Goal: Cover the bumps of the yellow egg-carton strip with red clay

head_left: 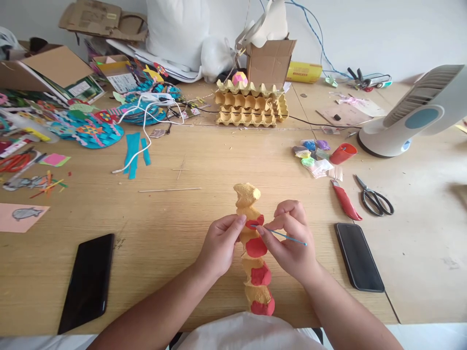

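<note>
Bare forearms are reaching in from the bottom edge of the head view, above a fold of white cloth (251, 335), and meeting over a wooden table (164, 272). Between them an egg-carton strip (257, 289), painted yellow with red patches, is lying lengthwise on the table, running away from the person.

The left hand (219, 245) is closing thumb and fingertips on the strip's left side, near its upper red patch. The right hand (292, 245) is pinching a thin blue stick (288, 237) between thumb and forefinger. The stick's tip is touching that same red patch, and its other end is pointing out to the right.

A black phone (87, 282) is lying face up, well apart on the left. A second phone (359, 257) is lying just right of the right hand. Beyond that phone a red-handled knife (345, 200) and black scissors (374, 199) are lying side by side.

Farther back, small lumps of coloured clay (310, 153) are sitting next to a tipped red cup (343, 153). A white fan (419, 112) is standing at the right edge. A stack of yellow egg trays (248, 104) is sitting in front of a cardboard box (270, 61). A white cable (146, 121) is trailing over blue paper crafts on the left.
</note>
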Tool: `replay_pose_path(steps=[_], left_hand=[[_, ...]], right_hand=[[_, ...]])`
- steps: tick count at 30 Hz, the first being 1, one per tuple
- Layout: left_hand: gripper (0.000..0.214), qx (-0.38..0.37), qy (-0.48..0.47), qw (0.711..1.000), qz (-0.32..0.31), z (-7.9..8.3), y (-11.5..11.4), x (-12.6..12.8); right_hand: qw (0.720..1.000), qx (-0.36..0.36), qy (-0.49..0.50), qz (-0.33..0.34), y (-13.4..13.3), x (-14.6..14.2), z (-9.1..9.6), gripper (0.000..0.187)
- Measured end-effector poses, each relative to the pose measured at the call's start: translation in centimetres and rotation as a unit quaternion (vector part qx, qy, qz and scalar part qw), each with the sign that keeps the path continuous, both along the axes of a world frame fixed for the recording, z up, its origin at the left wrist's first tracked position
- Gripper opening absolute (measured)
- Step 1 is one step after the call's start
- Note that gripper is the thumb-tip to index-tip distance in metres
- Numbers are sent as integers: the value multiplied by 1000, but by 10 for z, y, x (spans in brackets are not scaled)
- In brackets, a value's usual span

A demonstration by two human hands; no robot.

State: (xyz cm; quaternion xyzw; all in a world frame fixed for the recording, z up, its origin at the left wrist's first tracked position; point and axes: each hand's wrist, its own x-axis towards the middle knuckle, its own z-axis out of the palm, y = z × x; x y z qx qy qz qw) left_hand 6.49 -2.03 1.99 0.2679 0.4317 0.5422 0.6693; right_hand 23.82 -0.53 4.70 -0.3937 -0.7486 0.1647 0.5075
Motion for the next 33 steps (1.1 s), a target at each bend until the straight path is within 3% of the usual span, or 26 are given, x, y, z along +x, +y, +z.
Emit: replay_pose_path(steps=[10, 33], left_hand=[[46, 35, 44, 998, -7, -4, -1, -1], [46, 25, 102, 994, -7, -9, -3, -2]], right_hand=[[999, 17, -15, -26, -2, -1, 0, 24], [999, -24, 6, -41, -1, -2, -1, 23]])
